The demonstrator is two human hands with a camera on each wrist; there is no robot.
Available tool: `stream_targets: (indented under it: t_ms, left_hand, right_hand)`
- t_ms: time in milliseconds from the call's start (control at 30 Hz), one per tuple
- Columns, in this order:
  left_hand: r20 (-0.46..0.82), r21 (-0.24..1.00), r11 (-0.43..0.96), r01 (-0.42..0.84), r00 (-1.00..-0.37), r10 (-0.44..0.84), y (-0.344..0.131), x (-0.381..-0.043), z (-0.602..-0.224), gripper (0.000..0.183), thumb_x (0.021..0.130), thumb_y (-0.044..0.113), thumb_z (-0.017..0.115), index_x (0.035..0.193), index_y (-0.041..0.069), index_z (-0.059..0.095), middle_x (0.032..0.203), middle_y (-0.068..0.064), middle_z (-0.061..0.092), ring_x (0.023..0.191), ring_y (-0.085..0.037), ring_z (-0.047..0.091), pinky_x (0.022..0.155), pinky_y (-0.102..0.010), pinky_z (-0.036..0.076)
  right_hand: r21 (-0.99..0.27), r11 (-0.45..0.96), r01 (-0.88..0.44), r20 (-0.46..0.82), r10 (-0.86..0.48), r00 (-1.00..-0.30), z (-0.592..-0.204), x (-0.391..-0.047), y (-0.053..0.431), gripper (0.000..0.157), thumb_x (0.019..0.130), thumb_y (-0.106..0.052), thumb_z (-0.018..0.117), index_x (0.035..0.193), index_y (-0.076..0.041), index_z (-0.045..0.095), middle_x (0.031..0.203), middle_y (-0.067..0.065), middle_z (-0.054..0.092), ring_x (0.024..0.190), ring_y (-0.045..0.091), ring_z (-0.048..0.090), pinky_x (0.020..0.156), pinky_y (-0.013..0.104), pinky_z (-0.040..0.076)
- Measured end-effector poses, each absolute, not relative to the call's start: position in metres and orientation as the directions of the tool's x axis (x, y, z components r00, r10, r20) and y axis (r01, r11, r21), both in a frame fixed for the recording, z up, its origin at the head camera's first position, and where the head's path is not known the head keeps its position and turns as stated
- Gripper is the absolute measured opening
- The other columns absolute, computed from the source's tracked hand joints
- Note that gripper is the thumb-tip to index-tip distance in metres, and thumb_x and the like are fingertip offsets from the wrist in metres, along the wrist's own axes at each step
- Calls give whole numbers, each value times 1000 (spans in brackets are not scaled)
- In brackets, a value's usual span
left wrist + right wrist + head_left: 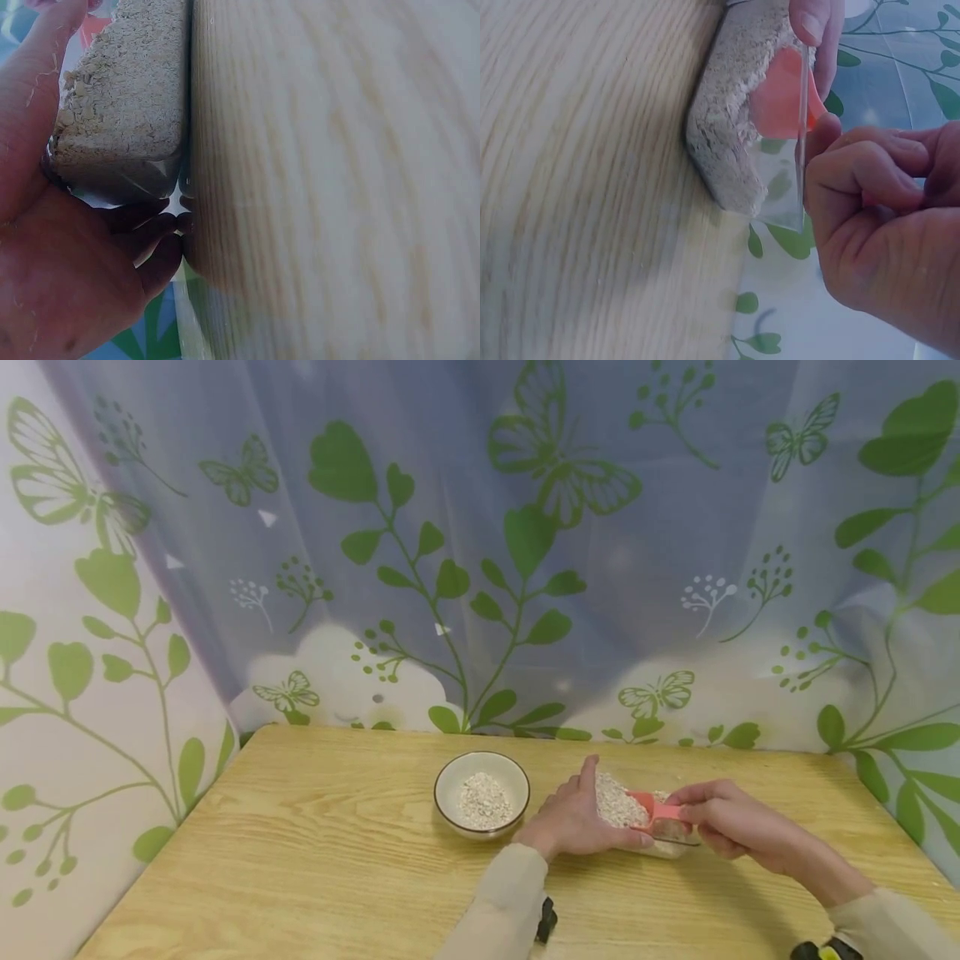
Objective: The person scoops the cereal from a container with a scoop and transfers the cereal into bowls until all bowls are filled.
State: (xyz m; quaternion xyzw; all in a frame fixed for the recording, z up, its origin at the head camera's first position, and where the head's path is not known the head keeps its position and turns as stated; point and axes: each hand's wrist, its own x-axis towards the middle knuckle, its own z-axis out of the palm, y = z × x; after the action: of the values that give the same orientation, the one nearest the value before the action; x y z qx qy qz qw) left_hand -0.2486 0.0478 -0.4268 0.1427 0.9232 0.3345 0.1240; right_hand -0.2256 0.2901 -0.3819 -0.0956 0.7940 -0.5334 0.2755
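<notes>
A clear plastic container [784, 214] of oat flakes [617, 802] sits on the table. My left hand [573, 818] grips its left end, the thumb along the near side and the other fingers around the end. In the left wrist view, the left hand [67, 262] lies against the container's wall [135, 176]. With its fingers curled around the handle, my right hand [738, 818] holds a pink scoop [647, 807]. The scoop's bowl is down among the oats inside the container, seen through the wall in the right wrist view.
Left of the container stands a white bowl [444, 795] with a dark rim, a heap of oats [483, 802] in it. The wooden table [315, 860] extends to the left and front. A leaf-and-butterfly patterned curtain [480, 568] hangs behind the table's far edge.
</notes>
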Motion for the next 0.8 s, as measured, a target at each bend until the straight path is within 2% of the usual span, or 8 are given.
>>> stream_targets:
  t_ms: [433, 667, 800]
  left_hand:
    - [-131, 647, 738, 190, -927, 353, 47, -249, -429, 128, 66, 80, 78, 164, 40, 5, 165, -4, 37, 148, -35, 42, 115, -53, 44]
    - [-135, 658, 729, 188, -923, 360, 46, -249, -428, 127, 68, 79, 78, 163, 40, 4, 166, -4, 36, 150, -35, 40, 116, -54, 42]
    - [-132, 660, 725, 197, -920, 369, 45, -249, -428, 126, 68, 79, 77, 164, 39, 5, 166, -5, 35, 150, -35, 39, 118, -54, 41]
  right_hand:
    - [-913, 363, 188, -348, -451, -822, -387, -223, 296, 37, 106, -14, 45, 132, 12, 50, 84, -2, 60, 48, 5, 29, 46, 22, 26]
    - [-908, 347, 236, -369, -393, -842, -389, -218, 304, 44, 108, -17, 43, 141, 11, 44, 76, -6, 55, 50, 5, 30, 48, 22, 28]
    - [-918, 314, 241, -359, -399, -844, -392, -217, 311, 44, 110, -18, 42, 143, 10, 43, 81, -5, 59, 52, 6, 29, 49, 25, 25]
